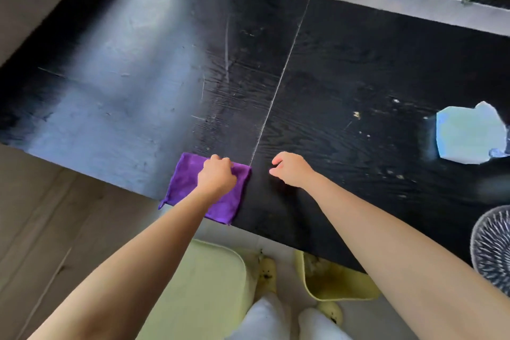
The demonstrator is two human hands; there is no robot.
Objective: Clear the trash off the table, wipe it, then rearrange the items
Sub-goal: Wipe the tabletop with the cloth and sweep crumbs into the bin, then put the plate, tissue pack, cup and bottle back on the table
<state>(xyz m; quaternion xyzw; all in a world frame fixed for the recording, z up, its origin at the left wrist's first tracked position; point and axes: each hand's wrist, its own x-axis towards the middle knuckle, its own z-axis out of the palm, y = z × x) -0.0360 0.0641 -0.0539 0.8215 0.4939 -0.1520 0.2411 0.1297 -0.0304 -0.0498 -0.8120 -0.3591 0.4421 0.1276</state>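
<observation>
The purple cloth lies flat at the worktop's near edge, long axis toward 11 o'clock. The left hand presses curled fingers on it. The right hand, at its 3 o'clock, is loosely curled, empty.

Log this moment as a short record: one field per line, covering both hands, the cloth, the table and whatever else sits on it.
left hand: pressed on the purple cloth, fingers curled over its far edge
right hand: empty, fingers loosely curled, just above the table
purple cloth: flat at the near edge, left of the seam
table: black, two panels, crumbs on the right panel
pale blue object: on the right panel, far right
patterned bowl: near right corner, cut off by the frame
bin: yellow, on the floor under the near edge
</observation>
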